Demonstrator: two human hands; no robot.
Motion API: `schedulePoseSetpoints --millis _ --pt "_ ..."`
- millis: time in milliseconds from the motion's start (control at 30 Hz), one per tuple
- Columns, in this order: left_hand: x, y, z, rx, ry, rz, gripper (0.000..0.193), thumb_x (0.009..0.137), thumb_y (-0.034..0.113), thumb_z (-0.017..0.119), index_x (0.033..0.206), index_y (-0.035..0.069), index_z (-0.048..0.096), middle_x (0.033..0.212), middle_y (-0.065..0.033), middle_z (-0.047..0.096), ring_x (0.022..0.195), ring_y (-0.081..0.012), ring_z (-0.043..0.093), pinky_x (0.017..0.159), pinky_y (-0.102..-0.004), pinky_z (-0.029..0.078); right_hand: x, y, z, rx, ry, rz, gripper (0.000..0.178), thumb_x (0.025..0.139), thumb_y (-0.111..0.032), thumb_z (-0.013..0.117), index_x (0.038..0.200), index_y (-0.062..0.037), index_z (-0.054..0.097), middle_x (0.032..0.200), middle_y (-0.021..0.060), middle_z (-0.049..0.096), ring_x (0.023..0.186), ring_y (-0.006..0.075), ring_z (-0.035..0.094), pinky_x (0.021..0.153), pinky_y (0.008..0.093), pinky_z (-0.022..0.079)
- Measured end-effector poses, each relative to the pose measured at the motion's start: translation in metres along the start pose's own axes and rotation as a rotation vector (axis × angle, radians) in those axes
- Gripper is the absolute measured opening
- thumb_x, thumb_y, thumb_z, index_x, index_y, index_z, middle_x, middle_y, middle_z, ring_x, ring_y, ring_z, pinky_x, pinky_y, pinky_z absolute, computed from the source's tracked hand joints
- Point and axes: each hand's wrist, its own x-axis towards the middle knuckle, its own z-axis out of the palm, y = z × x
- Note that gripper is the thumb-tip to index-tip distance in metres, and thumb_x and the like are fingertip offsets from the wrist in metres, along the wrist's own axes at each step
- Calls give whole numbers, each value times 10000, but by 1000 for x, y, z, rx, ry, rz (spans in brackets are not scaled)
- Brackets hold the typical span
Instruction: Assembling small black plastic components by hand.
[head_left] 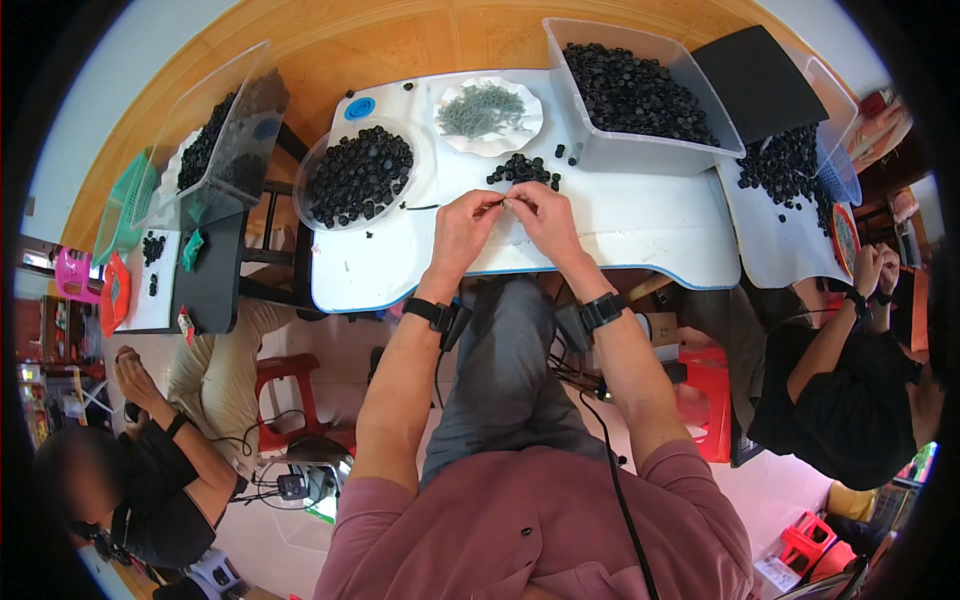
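Over the near edge of the white table (640, 225), my left hand (464, 230) and my right hand (545, 218) meet fingertip to fingertip. Both are closed in a pinch around a small dark part, mostly hidden by the fingers. Just beyond them lies a loose pile of small black round parts (524, 170). A white scalloped plate (447, 132) farther back bears a heap of thin grey-green pieces (482, 110). To the left, a clear round tub (305, 190) is filled with black parts (360, 175). A thin dark strip (421, 207) lies beside my left hand.
A large translucent bin (640, 152) of black parts stands at the back right. A blue ring-shaped item (359, 108) lies behind the tub. Co-workers sit at left (160, 480) and right (840, 400), at neighbouring tables. Cables (610, 440) hang by my right arm; a red stool (290, 390) stands left.
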Motion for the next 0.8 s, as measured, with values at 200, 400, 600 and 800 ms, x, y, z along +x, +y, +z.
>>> schedulePoseSetpoints --millis 200,400,600,800 --pt "0 -1 -1 -10 38 2 209 839 45 757 1045 9 742 933 -100 763 809 -158 734 757 -281 578 -2 1 -2 341 4 220 108 881 -26 694 983 9 705 813 37 696 702 84 623 623 247 516" --pt "1 -4 0 -29 51 -6 208 842 60 764 1045 17 749 930 -94 765 790 -135 724 740 -265 568 0 0 -2 343 4 245 89 886 -18 680 962 19 709 788 26 676 653 71 589 596 228 494" --pt "1 0 1 2 4 -30 204 840 57 764 1039 12 747 917 -94 767 802 -148 731 740 -273 568 -1 5 -6 287 -21 276 93 887 -27 677 960 18 712 772 24 675 648 67 586 576 231 479" --pt "-2 -4 -1 -23 22 -17 190 841 65 752 1024 15 740 914 -121 756 787 -200 738 727 -301 574 -2 5 -3 273 -28 273 87 890 -35 681 951 16 716 783 31 686 643 70 594 567 236 484"
